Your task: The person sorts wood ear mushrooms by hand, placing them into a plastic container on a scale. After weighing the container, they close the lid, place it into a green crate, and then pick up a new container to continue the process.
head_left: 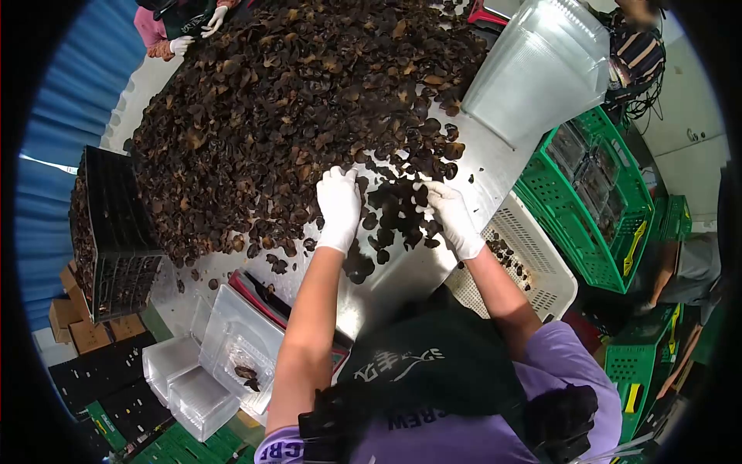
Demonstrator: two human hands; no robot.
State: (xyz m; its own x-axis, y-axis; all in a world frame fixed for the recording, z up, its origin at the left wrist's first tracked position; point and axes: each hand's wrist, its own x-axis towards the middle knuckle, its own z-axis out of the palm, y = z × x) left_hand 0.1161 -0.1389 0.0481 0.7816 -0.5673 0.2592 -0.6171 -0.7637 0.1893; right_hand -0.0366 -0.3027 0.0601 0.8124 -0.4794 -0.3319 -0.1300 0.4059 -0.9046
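A large heap of dark brown wood ear mushrooms [301,100] covers the metal table [495,162]. My left hand [338,207], in a white glove, rests at the heap's near edge with its fingers curled inward; whatever they hold is hidden. To its right, my gloved right hand [451,215] pinches a dark wood ear mushroom [421,196] between thumb and fingers. Between both hands lie loose, scattered mushrooms [394,220] on the bare metal.
A cream perforated basket [553,267] holding a few pieces sits by my right arm. Stacked clear tubs [541,66] and green crates [595,267] stand at right. A black crate [120,224], a scale with a clear tray [239,340] and plastic containers [201,402] are left. Other people work nearby.
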